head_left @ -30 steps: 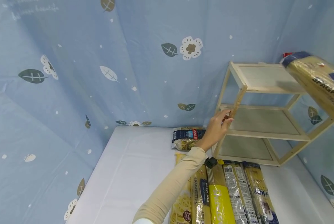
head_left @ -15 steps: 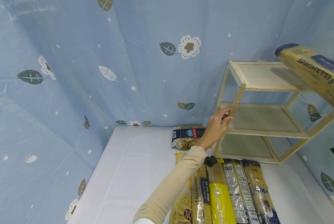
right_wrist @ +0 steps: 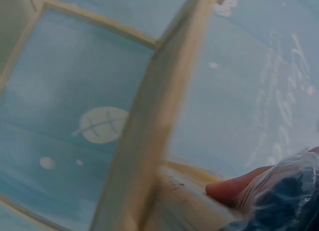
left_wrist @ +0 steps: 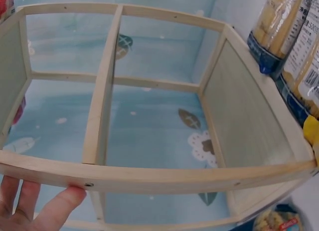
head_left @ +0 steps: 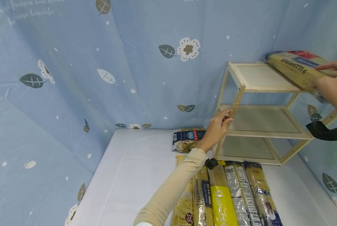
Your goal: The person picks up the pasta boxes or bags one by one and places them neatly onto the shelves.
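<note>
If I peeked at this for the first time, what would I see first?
Probably the wooden shelf at the back right of the white table, with a right hand laying a spaghetti pack on its top. The left hand grips the shelf's front post. More pasta packs lie in a row on the table in front.

- Backdrop cloth [head_left: 72, 62]: pale blue, printed with white flowers and grey-green leaves.
- Wooden shelf [head_left: 265, 135]: light, unpainted pine colour.
- Spaghetti packet [head_left: 295, 69]: golden yellow with dark blue and red label.
- Table cover [head_left: 134, 175]: plain white.
- Sleeve [head_left: 171, 191]: beige.
- Packets on table [head_left: 227, 197]: yellow, dark blue, silver.
</note>
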A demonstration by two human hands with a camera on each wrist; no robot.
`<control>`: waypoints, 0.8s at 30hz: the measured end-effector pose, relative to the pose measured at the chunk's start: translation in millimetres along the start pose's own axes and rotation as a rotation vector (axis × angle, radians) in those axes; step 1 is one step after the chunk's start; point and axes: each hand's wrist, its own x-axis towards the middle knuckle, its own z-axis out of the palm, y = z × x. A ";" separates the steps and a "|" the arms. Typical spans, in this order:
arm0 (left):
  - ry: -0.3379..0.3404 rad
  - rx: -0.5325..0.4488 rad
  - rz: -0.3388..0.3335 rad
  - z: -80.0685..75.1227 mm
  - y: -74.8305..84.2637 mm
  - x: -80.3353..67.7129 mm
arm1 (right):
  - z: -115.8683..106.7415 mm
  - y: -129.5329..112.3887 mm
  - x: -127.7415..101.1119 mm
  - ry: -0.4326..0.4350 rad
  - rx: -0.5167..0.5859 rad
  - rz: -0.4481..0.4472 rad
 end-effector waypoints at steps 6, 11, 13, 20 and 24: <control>-0.002 0.011 -0.007 2.3 -0.9 -1.1 | 4.0 -4.0 1.0 -0.107 -0.145 -0.228; -0.013 0.000 -0.010 0.5 0.6 -1.7 | 13.3 -8.1 2.5 -0.178 -0.287 -0.338; -0.015 -0.008 -0.009 -0.3 1.0 -1.0 | 15.3 -8.1 2.9 -0.199 -0.328 -0.319; -0.022 -0.011 -0.007 -1.4 1.3 -1.2 | 13.6 -4.5 0.1 -0.190 -0.370 -0.302; -0.019 -0.016 -0.006 -1.4 1.1 -2.2 | 12.1 -4.5 -3.0 -0.198 -0.366 -0.317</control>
